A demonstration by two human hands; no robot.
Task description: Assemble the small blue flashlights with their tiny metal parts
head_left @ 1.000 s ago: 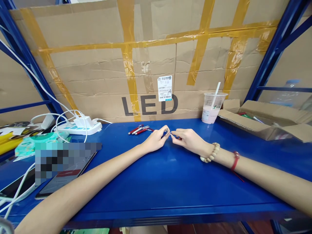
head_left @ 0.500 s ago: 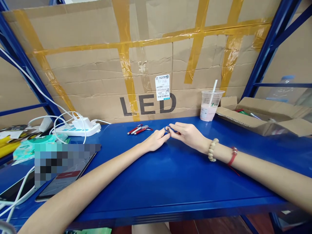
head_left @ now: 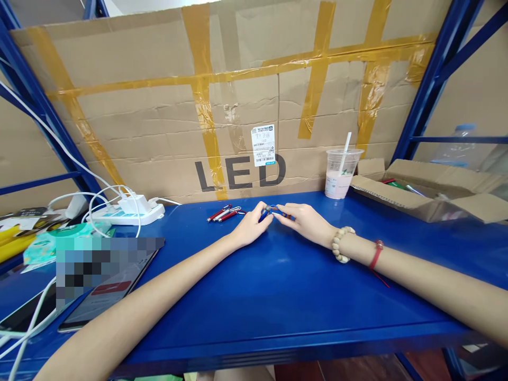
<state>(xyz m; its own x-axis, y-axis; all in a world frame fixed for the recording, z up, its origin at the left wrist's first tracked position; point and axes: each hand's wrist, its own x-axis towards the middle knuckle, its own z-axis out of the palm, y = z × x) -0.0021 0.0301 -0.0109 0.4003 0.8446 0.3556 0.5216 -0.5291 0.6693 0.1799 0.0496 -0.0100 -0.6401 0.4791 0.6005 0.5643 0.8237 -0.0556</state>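
Observation:
My left hand (head_left: 251, 226) is closed, pinching the dark blue end of a small carabiner keychain (head_left: 266, 211) above the middle of the blue table. My right hand (head_left: 307, 221) meets it from the other side, its fingertips closed on the keychain's blue clip. Fingers cover much of this piece, so its full shape is hidden. Just left of my left hand lie several slim red and silver tubes (head_left: 225, 214) with carabiner clips, close together on the table.
A cup of pink drink (head_left: 337, 180) with a straw stands at the back right, beside an open cardboard box (head_left: 426, 203). To the left are a white power strip (head_left: 148, 216) with cables, a tissue pack (head_left: 43, 246) and a dark phone (head_left: 115, 286). A large carton (head_left: 159, 127) backs the table (head_left: 270, 301).
My hands have shifted slightly left and drawn a little apart at the fingertips, showing more of the blue keychain between them. The loose tubes stay in place.

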